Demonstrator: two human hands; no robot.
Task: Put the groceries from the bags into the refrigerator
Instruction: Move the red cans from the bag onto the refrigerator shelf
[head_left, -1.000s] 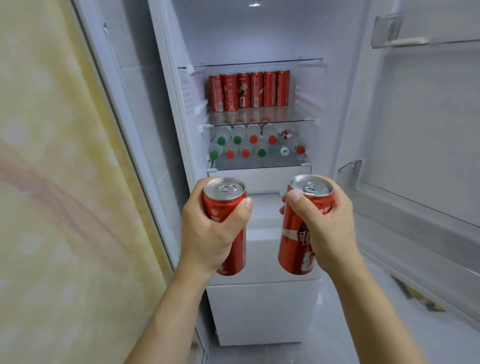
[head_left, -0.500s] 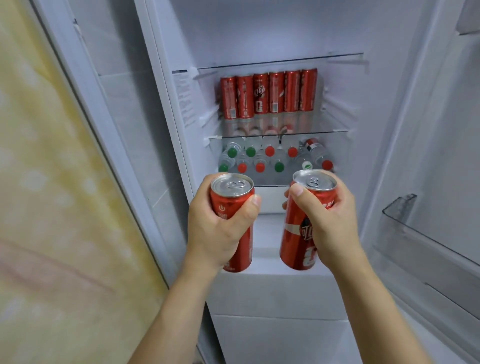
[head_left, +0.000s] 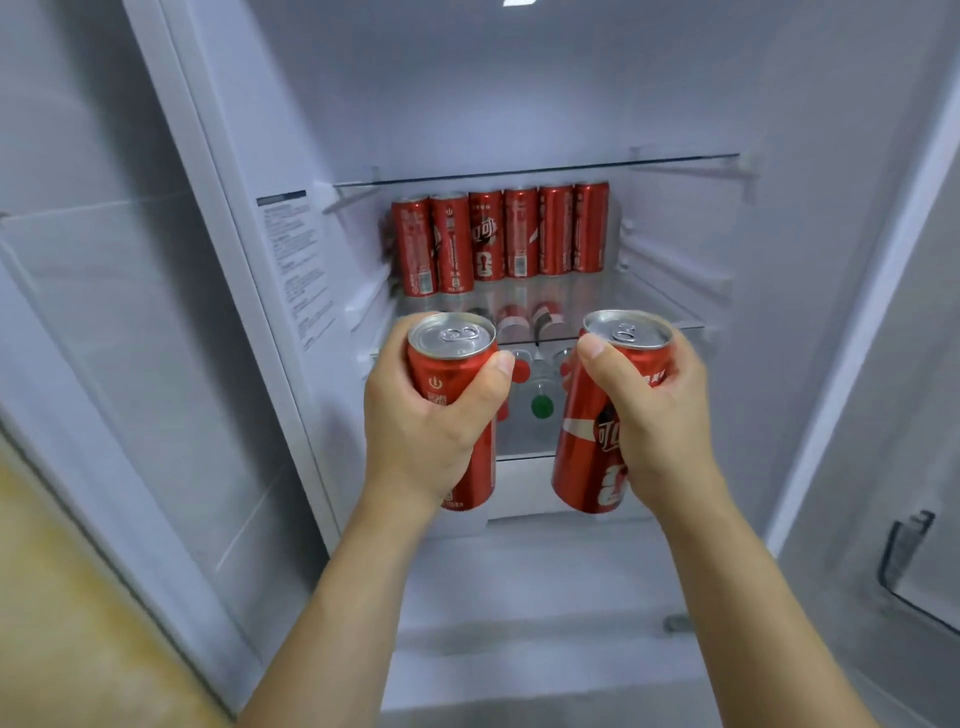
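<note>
The left hand (head_left: 423, 421) and right hand (head_left: 652, 415) are each gripping a red can (head_left: 451, 364), bound probably for the shelf (head_left: 670, 306) fronting the can row (head_left: 501, 236).

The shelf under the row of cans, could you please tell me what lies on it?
Bottles with red and green caps lie there; the hands and their cans cover most, so their number is unclear.

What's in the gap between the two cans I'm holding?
In the head view, between the left can and right can, bottles lying on the lower shelf show a green cap and red caps.
</note>
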